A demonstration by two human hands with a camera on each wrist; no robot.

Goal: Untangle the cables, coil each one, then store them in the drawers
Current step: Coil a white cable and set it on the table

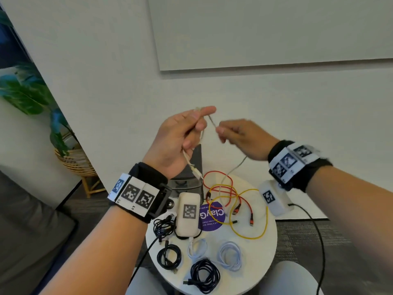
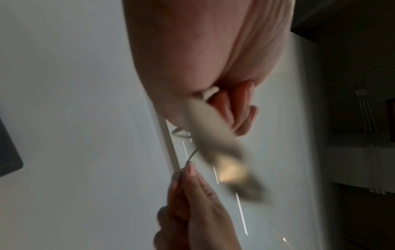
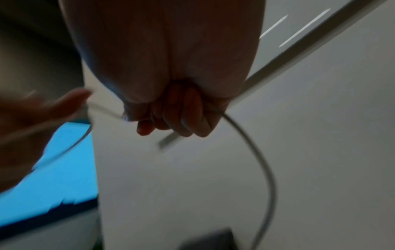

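Coiled dark cable lies nearest; above, left hand and right hand both pinch a white cable.

Head view looks forward and down from above, both hands raised mid-frame over the round table, wall behind; left wrist view sits very close under the left hand, aimed along it toward the wall; right wrist view, just as close, looks along the right hand; all three share the pale cable between the hands.
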